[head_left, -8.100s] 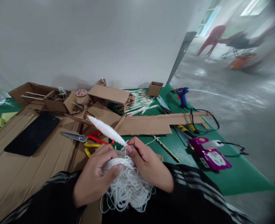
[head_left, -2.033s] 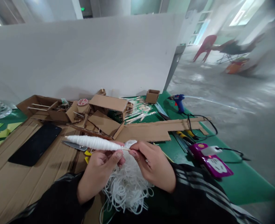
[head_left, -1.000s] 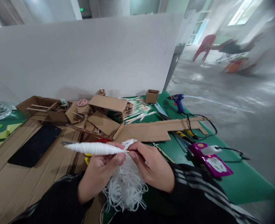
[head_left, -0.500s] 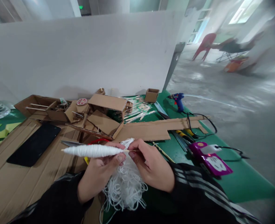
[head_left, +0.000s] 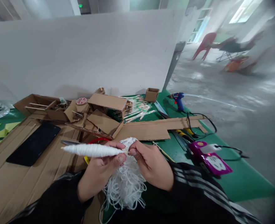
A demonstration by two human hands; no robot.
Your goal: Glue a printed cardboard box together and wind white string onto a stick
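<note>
A thin wooden stick wound with white string, a tapered spindle (head_left: 90,150), lies level in front of me, its bare tip pointing left. My left hand (head_left: 104,169) is closed around the wound part near its right end. At the right tip of the stick, my right hand (head_left: 151,163) pinches the short bare end between thumb and fingers. Below both hands hangs a loose heap of white string (head_left: 125,186). Scissors with red handles (head_left: 99,140) lie behind the spindle, partly hidden by it.
Cardboard boxes (head_left: 107,101) and thin wooden sticks (head_left: 137,109) lie at the back. A black tablet (head_left: 33,144) rests on cardboard at left. To the right are a blue glue gun (head_left: 179,101), its cable, a purple power strip (head_left: 211,158) and a cardboard strip (head_left: 144,130).
My right hand has shifted slightly and its fingers have rolled at the stick's end, closer to the wound string. My left hand keeps nearly the same place.
</note>
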